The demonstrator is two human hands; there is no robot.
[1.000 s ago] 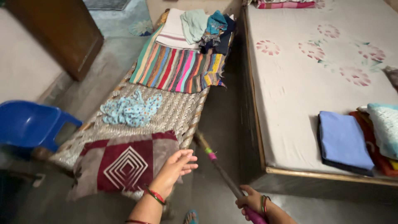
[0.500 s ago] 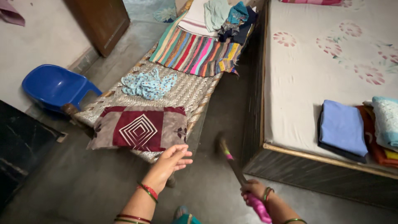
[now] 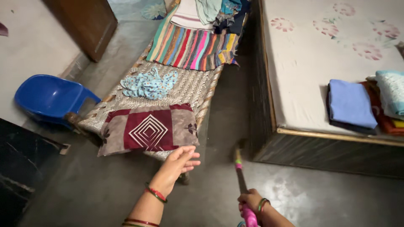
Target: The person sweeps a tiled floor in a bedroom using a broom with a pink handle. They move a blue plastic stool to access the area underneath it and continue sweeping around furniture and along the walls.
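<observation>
Right hand (image 3: pixel 250 201) around broom handle (image 3: pixel 240 174); open left hand (image 3: pixel 179 163) beside cushion (image 3: pixel 147 131).

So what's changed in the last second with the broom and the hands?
The broom, gripped in the right hand, has swung from slanting under the cot to nearly upright in the picture, beside the bed. The left hand stays open, by the cushion. Nothing was let go.

No packages, labels, signs or screens are visible.
</observation>
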